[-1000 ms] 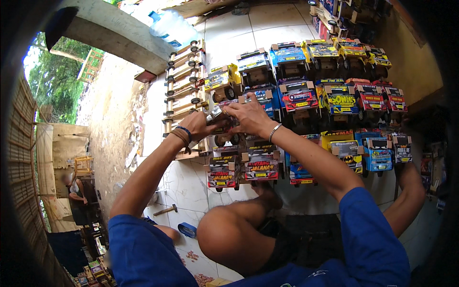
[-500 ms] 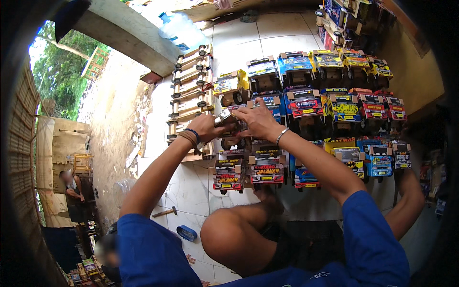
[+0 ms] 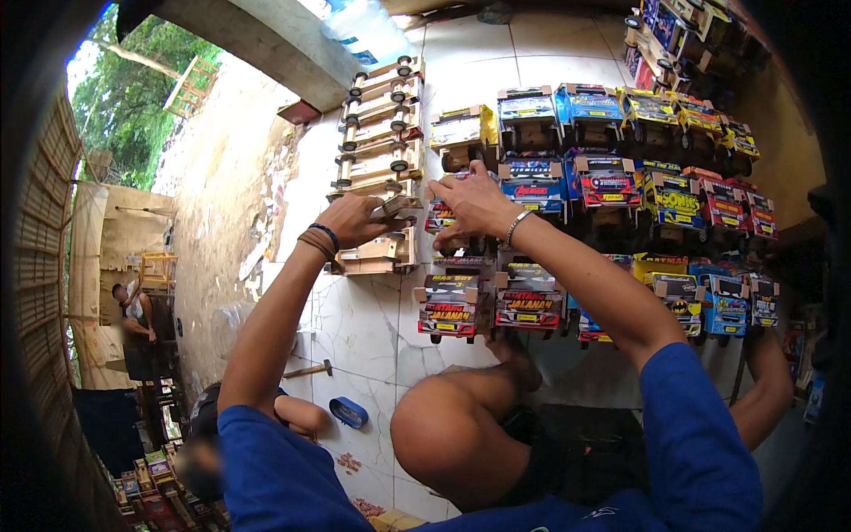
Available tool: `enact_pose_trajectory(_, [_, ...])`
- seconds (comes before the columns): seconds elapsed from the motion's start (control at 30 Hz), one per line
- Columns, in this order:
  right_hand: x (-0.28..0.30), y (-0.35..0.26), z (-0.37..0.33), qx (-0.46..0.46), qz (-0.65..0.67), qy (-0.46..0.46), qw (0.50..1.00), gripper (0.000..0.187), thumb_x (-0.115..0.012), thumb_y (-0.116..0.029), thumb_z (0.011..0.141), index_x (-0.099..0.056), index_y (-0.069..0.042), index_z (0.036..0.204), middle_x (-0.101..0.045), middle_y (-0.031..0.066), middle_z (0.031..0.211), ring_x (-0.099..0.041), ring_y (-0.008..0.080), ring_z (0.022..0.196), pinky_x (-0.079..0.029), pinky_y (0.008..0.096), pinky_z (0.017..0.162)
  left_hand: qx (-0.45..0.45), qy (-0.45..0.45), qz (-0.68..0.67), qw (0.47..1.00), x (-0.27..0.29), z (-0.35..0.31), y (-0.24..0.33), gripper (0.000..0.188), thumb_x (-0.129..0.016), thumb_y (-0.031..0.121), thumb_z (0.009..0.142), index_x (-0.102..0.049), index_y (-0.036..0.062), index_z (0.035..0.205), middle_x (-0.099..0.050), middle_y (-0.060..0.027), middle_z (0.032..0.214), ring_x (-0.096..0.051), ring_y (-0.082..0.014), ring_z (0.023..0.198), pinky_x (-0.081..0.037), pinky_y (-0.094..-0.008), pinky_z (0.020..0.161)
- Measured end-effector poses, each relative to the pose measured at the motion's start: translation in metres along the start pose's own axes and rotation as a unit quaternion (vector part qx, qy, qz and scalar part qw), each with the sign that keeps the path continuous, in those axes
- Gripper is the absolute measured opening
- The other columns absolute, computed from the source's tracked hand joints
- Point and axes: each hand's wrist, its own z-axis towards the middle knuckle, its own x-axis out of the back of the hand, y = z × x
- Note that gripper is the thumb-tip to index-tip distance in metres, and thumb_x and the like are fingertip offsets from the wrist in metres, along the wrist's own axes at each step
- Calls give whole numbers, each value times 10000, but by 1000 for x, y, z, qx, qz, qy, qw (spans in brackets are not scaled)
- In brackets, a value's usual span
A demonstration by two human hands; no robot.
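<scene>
My left hand (image 3: 353, 222) is closed at the near end of a row of bare wooden toy truck frames (image 3: 377, 160) with small black wheels. A greyish piece (image 3: 390, 208) shows at its fingertips; its kind cannot be made out. To the right, my right hand (image 3: 479, 209) reaches over a red toy truck (image 3: 438, 215) at the left end of the middle row. Thumb and fingers lie around that truck and partly hide it. A blue toy truck (image 3: 534, 188) stands just beyond this hand. Nearer me are two red-and-black toy trucks (image 3: 448, 310).
Painted toy trucks (image 3: 678, 204) stand in rows on the white tiles. A hammer (image 3: 308, 370) and a blue oval container (image 3: 348, 412) lie near my left arm. A clear plastic jug (image 3: 359, 34) is by the concrete beam. Another person (image 3: 137, 319) is at far left.
My hands, close together over a truck before, are now apart. The left is over the wooden frames with the greyish piece; the right stays at the red truck. The view has shifted slightly.
</scene>
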Motion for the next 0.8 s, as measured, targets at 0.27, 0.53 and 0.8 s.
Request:
enact_pose_trajectory(0.27, [-4, 2, -2, 4, -7, 13, 1000, 858, -748, -635, 713, -487, -96, 1328, -668, 85, 1117, -641, 248, 1045, -328, 505, 990, 17, -7, 18, 1000, -13, 16, 12, 501, -693, 507, 861, -679, 6, 855, -655, -229, 722, -654, -400, 704, -525, -464, 661])
enact_pose_trajectory(0.53, [-8, 4, -3, -6, 42, 11, 999, 820, -794, -535, 720, -479, -107, 1345, -650, 83, 1159, -631, 253, 1085, -357, 495, 958, 8, 10, 12, 1000, -14, 17, 10, 509, -699, 514, 832, -679, 6, 846, -651, -239, 711, -656, -407, 695, -528, -480, 662])
enact_pose_trajectory(0.8, [-8, 3, -3, -10, 45, 10, 999, 791, -794, -496, 744, -472, -109, 1354, -632, 76, 1182, -615, 266, 1141, -374, 511, 967, 19, 3, 34, 999, -14, 21, 11, 453, -712, 453, 835, -674, 3, 804, -658, -244, 742, -661, -402, 714, -528, -476, 675])
